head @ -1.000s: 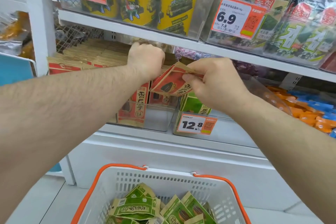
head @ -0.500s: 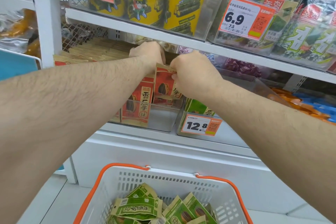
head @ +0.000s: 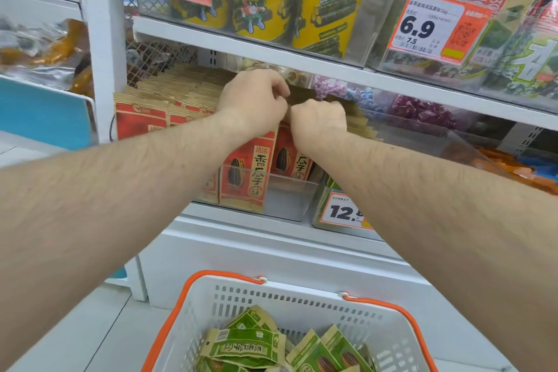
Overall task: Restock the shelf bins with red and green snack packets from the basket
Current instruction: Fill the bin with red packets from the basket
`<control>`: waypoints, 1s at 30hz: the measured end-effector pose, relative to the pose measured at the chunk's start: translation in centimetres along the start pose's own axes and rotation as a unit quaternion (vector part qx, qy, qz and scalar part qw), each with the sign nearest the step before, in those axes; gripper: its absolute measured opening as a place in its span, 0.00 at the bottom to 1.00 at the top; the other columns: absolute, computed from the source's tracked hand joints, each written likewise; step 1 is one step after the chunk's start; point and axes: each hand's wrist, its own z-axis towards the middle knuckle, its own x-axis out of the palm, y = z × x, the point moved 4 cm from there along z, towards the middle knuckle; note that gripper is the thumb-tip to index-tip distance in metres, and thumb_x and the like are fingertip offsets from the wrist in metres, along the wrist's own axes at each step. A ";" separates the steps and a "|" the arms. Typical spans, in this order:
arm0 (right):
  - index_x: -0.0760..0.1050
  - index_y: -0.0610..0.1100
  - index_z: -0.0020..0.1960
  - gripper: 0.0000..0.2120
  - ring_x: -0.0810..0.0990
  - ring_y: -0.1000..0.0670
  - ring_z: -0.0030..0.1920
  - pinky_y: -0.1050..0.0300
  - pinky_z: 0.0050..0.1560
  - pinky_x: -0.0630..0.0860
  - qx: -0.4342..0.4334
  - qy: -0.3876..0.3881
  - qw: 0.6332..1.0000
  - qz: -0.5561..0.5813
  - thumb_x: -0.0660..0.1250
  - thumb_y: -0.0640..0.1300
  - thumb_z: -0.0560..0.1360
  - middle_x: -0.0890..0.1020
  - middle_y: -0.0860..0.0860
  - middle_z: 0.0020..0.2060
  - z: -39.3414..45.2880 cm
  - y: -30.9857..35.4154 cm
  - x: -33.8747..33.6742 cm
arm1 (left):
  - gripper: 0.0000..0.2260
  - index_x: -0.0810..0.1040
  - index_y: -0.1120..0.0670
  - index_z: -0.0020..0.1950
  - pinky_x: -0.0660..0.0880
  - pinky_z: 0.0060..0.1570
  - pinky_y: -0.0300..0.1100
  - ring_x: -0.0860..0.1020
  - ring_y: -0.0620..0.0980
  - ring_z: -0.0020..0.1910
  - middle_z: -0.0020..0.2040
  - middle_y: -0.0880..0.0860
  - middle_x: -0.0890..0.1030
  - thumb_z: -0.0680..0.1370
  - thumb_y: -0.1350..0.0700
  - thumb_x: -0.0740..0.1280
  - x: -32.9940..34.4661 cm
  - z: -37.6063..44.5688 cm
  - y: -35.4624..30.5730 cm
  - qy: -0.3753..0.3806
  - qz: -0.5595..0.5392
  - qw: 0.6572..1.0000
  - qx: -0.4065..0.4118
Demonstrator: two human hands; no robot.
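Red snack packets [head: 246, 170] stand in rows inside a clear shelf bin [head: 290, 199] on the middle shelf. My left hand [head: 253, 98] has its fingers curled over the tops of the packet row. Beside it, touching, my right hand [head: 318, 118] grips the top edge of one red packet [head: 291, 157] that stands upright in the bin. A bin of green packets [head: 330, 183] sits just right of it, mostly hidden by my right forearm. Several green packets [head: 250, 344] lie in the white basket [head: 302, 302] with orange handles below.
A 12.8 price tag [head: 344, 211] fronts the green bin. The shelf above [head: 302, 60] carries yellow cans [head: 326, 3] and seaweed packs behind a 6.9 tag [head: 431, 27]. Orange and blue snacks [head: 519, 169] lie in a bin to the right. A white upright post [head: 104, 39] stands left.
My right hand carried the red packet left and down, turning it upright into the bin, and now sits against my left hand. The camera moved slightly closer.
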 end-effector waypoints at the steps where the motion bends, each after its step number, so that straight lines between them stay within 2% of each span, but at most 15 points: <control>1: 0.77 0.47 0.58 0.12 0.80 0.42 0.57 0.50 0.51 0.65 0.004 -0.002 1.000 -0.002 0.62 0.38 0.78 0.82 0.47 0.54 0.2 0.1 0.0 | 0.10 0.83 0.46 0.49 0.74 0.58 0.49 0.77 0.49 0.52 0.43 0.41 0.78 0.75 0.58 0.63 -0.5 -1.1 -0.3 -0.021 0.001 0.999 0.025; 5: 0.75 0.45 0.62 0.14 0.77 0.41 0.61 0.48 0.57 0.69 0.011 -0.030 0.999 -0.034 0.64 0.39 0.77 0.81 0.44 0.58 0.3 0.4 0.2 | 0.09 0.83 0.47 0.45 0.70 0.57 0.51 0.76 0.52 0.52 0.43 0.42 0.81 0.74 0.57 0.64 -1.3 -4.8 -0.3 -0.065 0.005 0.995 0.080; 7: 0.72 0.41 0.63 0.15 0.76 0.40 0.61 0.47 0.58 0.70 0.005 -0.071 0.997 -0.034 0.65 0.38 0.76 0.79 0.42 0.59 0.0 0.6 0.4 | 0.09 0.83 0.47 0.44 0.71 0.57 0.53 0.76 0.51 0.51 0.40 0.40 0.78 0.72 0.56 0.63 -1.5 -6.1 0.2 -0.076 -0.008 0.994 0.078; 11: 0.70 0.40 0.60 0.18 0.77 0.38 0.57 0.46 0.54 0.72 -0.025 -0.134 0.990 -0.026 0.69 0.35 0.71 0.76 0.41 0.57 -1.6 0.7 0.4 | 0.09 0.82 0.46 0.44 0.72 0.56 0.55 0.75 0.49 0.49 0.36 0.35 0.75 0.72 0.53 0.62 -1.9 -8.4 0.6 -0.079 -0.026 0.995 0.049; 13: 0.73 0.41 0.60 0.16 0.77 0.39 0.56 0.47 0.55 0.72 -0.069 -0.116 0.990 -0.044 0.68 0.37 0.73 0.77 0.42 0.56 -2.6 1.1 0.5 | 0.09 0.82 0.45 0.45 0.72 0.57 0.54 0.74 0.49 0.50 0.37 0.34 0.75 0.72 0.53 0.63 -1.9 -9.6 0.8 -0.062 -0.033 0.997 0.023; 16: 0.78 0.46 0.57 0.10 0.79 0.43 0.55 0.49 0.58 0.70 -0.120 -0.007 0.992 -0.045 0.64 0.40 0.77 0.81 0.46 0.53 -3.5 1.6 1.6 | 0.08 0.82 0.44 0.46 0.72 0.57 0.53 0.74 0.49 0.51 0.38 0.36 0.78 0.73 0.53 0.64 -1.1 -11.4 1.2 -0.021 -0.032 0.999 -0.009; 19: 0.78 0.46 0.57 0.10 0.79 0.44 0.57 0.49 0.61 0.67 -0.096 0.050 0.994 -0.027 0.63 0.40 0.77 0.82 0.46 0.55 -3.7 1.5 1.7 | 0.07 0.79 0.42 0.44 0.73 0.56 0.52 0.76 0.49 0.50 0.39 0.37 0.78 0.72 0.54 0.65 0.0 -13.1 1.8 0.023 -0.042 0.998 -0.050; 22: 0.76 0.45 0.61 0.12 0.77 0.43 0.60 0.49 0.63 0.67 -0.075 0.078 0.994 -0.030 0.62 0.40 0.78 0.80 0.45 0.59 -3.5 1.9 1.7 | 0.08 0.75 0.38 0.41 0.74 0.57 0.53 0.77 0.49 0.51 0.40 0.35 0.78 0.70 0.53 0.63 0.7 -14.2 2.5 0.030 -0.077 0.993 -0.082; 27: 0.77 0.44 0.60 0.11 0.77 0.43 0.58 0.49 0.56 0.70 -0.076 0.078 0.994 -0.014 0.64 0.40 0.79 0.80 0.44 0.57 -4.0 2.3 1.3 | 0.09 0.79 0.42 0.48 0.72 0.60 0.51 0.74 0.46 0.53 0.40 0.36 0.78 0.75 0.57 0.67 1.8 -15.6 2.6 0.062 -0.058 0.992 -0.094; 30: 0.79 0.43 0.57 0.10 0.78 0.42 0.55 0.49 0.55 0.71 -0.120 -0.011 0.993 0.009 0.64 0.38 0.77 0.81 0.44 0.53 -5.2 2.6 0.4 | 0.09 0.77 0.41 0.47 0.72 0.59 0.50 0.75 0.47 0.53 0.41 0.36 0.78 0.74 0.57 0.67 2.8 -16.4 2.9 0.107 -0.066 0.987 -0.098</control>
